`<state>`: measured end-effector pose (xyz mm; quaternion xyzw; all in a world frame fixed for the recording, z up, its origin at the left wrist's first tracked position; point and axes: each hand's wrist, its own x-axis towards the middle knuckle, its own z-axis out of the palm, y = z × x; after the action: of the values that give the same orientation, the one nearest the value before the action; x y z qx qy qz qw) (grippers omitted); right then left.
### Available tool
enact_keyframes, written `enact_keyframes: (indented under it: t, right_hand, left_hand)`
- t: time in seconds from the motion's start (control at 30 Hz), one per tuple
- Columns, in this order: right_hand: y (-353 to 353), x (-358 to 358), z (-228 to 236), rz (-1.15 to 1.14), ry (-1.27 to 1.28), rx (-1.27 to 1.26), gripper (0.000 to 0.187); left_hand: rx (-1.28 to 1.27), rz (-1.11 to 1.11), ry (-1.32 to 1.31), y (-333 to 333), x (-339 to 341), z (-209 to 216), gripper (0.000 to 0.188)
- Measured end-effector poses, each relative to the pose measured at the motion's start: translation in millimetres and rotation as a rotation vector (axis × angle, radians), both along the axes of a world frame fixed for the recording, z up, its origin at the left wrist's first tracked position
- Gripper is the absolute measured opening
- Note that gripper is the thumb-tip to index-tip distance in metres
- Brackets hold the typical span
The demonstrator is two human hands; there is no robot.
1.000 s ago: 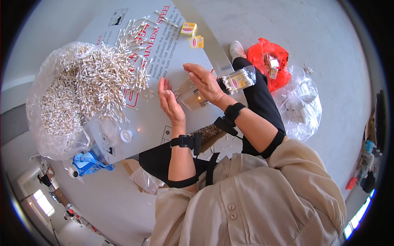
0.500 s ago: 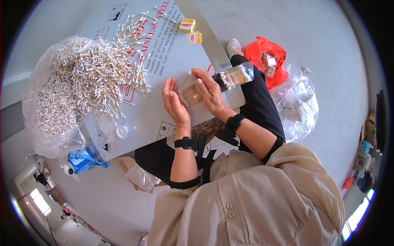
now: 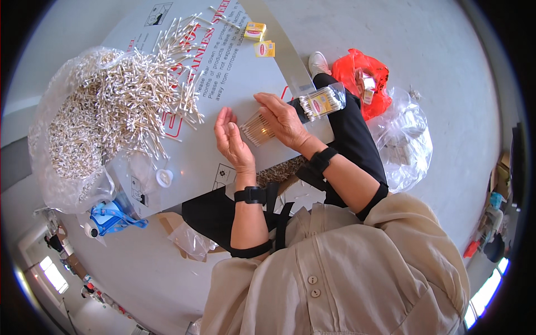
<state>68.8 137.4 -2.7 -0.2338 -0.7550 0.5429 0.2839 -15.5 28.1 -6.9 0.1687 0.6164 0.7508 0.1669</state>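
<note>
A row of cotton swabs [image 3: 255,129] lies side by side on the table between my hands. My left hand [image 3: 234,144] stands on edge to the left of the row, palm toward it, fingers apart and holding nothing. From the right, my right hand [image 3: 283,121] reaches over the row's right part with stretched fingers. Its palm side is hidden, and whether it touches the swabs I cannot tell. Just beyond that hand, at the table's right edge, lies a clear packet of cotton swabs [image 3: 322,104] with a yellow card inside.
A large clear bag [image 3: 43,128] spills a heap of loose cotton swabs [image 3: 131,100] across the table's left side. Yellow cards [image 3: 264,49] sit at the far edge. A small round white container [image 3: 164,178] stands near left. A red bag [image 3: 357,70] and clear bag [image 3: 410,134] rest on the floor.
My left hand has drawn slightly left, away from the row. My right hand's fingers have shifted a little left over the swabs, and the gap between the hands looks wider at the bottom.
</note>
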Motion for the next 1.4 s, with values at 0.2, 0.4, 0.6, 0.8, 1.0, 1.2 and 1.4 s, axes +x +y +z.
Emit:
enact_keyframes:
  t: [0.2, 0.4, 0.6, 0.8, 1.0, 1.2, 1.4]
  right_hand:
    - [2.1, 5.0, 3.2, -0.035, -0.023, 0.190, 0.019]
    - [2.5, 3.8, 3.6, 0.033, -0.082, 0.492, 0.011]
    - [3.8, 4.6, -6.7, 0.060, -0.128, 0.485, 0.018]
    - [3.7, 5.2, -8.0, 0.021, -0.055, 0.465, 0.010]
    - [3.9, 7.3, -6.6, 0.063, -0.062, 0.447, 0.009]
    - [4.7, 6.8, -5.7, 0.083, -0.061, 0.443, 0.006]
    - [4.2, 7.5, -5.8, 0.063, -0.056, 0.422, 0.006]
  left_hand:
    - [-0.543, 0.067, 0.381, -23.7, -13.6, 2.3, 0.022]
    - [-0.773, -0.022, 0.713, -23.2, -20.1, 9.6, 0.013]
    - [-0.779, -0.064, 0.822, -13.1, -30.9, 12.5, 0.013]
    - [-0.741, -0.303, 0.905, -11.4, -45.8, 18.4, 0.014]
    - [-0.723, -0.311, 0.850, -11.9, -44.4, 23.5, 0.014]
    - [-0.741, -0.344, 0.912, -5.6, -51.0, 24.6, 0.015]
    - [-0.768, -0.455, 0.933, -4.9, -56.7, 31.7, 0.012]
